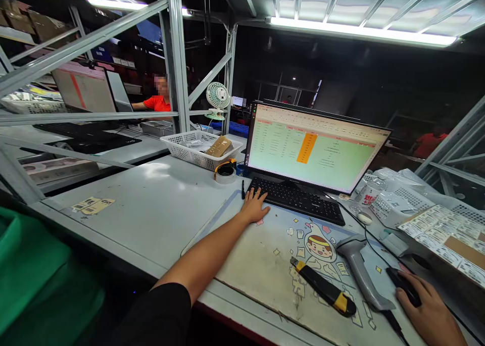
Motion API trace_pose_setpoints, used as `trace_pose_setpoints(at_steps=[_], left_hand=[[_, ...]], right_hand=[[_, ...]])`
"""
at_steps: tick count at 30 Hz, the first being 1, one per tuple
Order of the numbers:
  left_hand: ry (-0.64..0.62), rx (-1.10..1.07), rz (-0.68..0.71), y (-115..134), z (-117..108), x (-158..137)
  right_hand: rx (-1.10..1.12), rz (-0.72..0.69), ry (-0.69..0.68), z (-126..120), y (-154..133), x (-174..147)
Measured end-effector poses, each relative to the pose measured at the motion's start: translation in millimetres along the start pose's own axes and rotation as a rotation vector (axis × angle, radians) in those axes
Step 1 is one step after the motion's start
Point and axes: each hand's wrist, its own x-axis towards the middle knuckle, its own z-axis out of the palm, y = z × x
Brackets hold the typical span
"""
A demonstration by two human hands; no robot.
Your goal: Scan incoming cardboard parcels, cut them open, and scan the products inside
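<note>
My left hand (255, 205) rests with its fingers spread on the left end of a black keyboard (303, 200). At the lower right, my right hand (426, 303) is wrapped over a black computer mouse (404, 287). Behind the keyboard stands a monitor (280, 139) showing a spreadsheet with an orange column. A grey barcode scanner (361, 273) lies on the cartoon desk mat (250, 265), just left of the mouse. Beside it is a black and yellow utility knife (324, 288). A black pen (243, 189) lies by the keyboard's left end.
A white basket (189, 154) with a brown package stands at the back, near a tape roll (225, 173) and a clip fan (217, 96). On the right are a sheet of labels (447, 235) and plastic-wrapped baskets (397, 197). A person in red (159, 102) sits beyond the metal frame.
</note>
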Motion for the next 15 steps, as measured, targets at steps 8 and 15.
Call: trace_pose_setpoints(at_steps=[8, 15], left_hand=[[0.008, 0.005, 0.001, 0.1, 0.6, 0.7], [0.003, -0.007, 0.009, -1.0, 0.0, -0.1]], right_hand=[[0.026, -0.006, 0.028, 1.4, 2.4, 1.4], [0.024, 0.011, 0.013, 0.6, 2.0, 2.4]])
